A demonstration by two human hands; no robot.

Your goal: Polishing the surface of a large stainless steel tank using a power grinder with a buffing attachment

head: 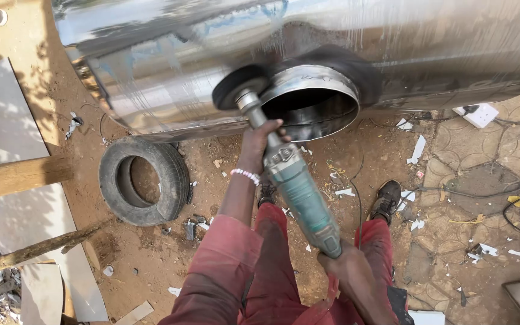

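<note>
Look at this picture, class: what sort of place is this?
Probably an open-air metal workshop. A grinder, held in both hands, meets the round opening of a big steel tank lying on bare dirt, with an old tyre and scraps around.

Both hands grip angle grinder point(293, 180), disc at steel tank's point(212, 72) round opening point(314, 99) rim (tyre point(142, 180) nearby)

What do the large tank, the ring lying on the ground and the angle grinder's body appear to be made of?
Tank: seemingly stainless sheet steel, shiny, mirror-like with brushed streaks.
Tyre: black rubber, matt, dusty, with tread grooves.
Angle grinder: teal casing, probably plastic, with a grey metal-looking head. The left hand and right hand grip it.
</note>
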